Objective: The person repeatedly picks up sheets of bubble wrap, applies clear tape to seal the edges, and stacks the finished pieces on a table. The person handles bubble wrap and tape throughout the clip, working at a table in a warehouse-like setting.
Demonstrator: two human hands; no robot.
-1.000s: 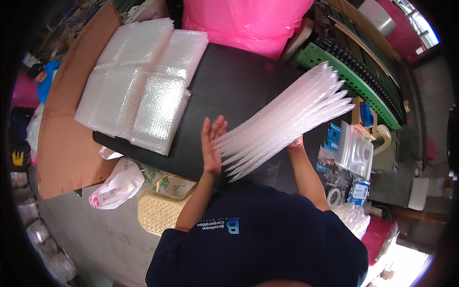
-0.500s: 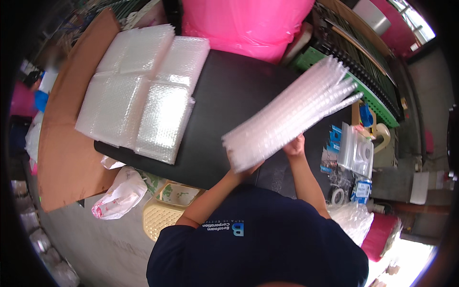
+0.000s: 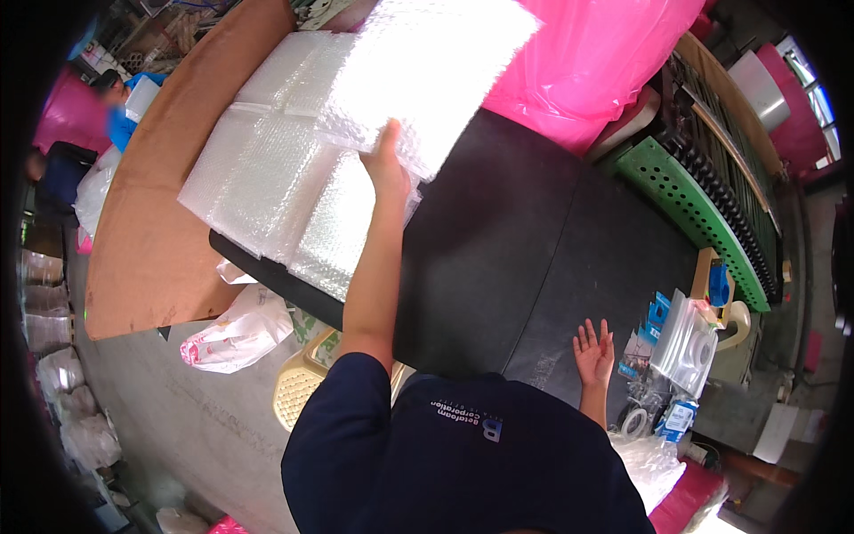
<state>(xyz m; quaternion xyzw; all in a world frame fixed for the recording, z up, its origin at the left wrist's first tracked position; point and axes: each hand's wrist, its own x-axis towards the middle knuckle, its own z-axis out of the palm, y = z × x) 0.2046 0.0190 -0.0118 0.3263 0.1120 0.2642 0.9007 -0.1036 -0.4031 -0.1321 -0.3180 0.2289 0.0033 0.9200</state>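
Note:
My left hand [image 3: 386,167] reaches far forward and grips the near edge of a bundle of bubble wrap sheets [image 3: 427,80], thumb on top. The bundle shines bright white and is tilted over the far right part of the bubble wrap stacks [image 3: 253,169], partly hiding them. Whether it touches them I cannot tell. These stacks lie side by side on the left of the black table [image 3: 489,240]. Low on the right, my right hand [image 3: 593,354] holds nothing, its palm up and fingers spread, near the table's near edge.
A large pink plastic-wrapped bulk [image 3: 592,71] stands behind the table. On the right are a green perforated rack [image 3: 703,218], a tape dispenser [image 3: 712,285] and clear plastic bags [image 3: 683,347]. A brown board [image 3: 142,222] borders the left; a cream stool [image 3: 298,387] stands below. Another person [image 3: 120,111] is far left.
The bundle has gone from both hands near my body to the left hand alone, forward and left over the stacks. My right hand has let go and opened.

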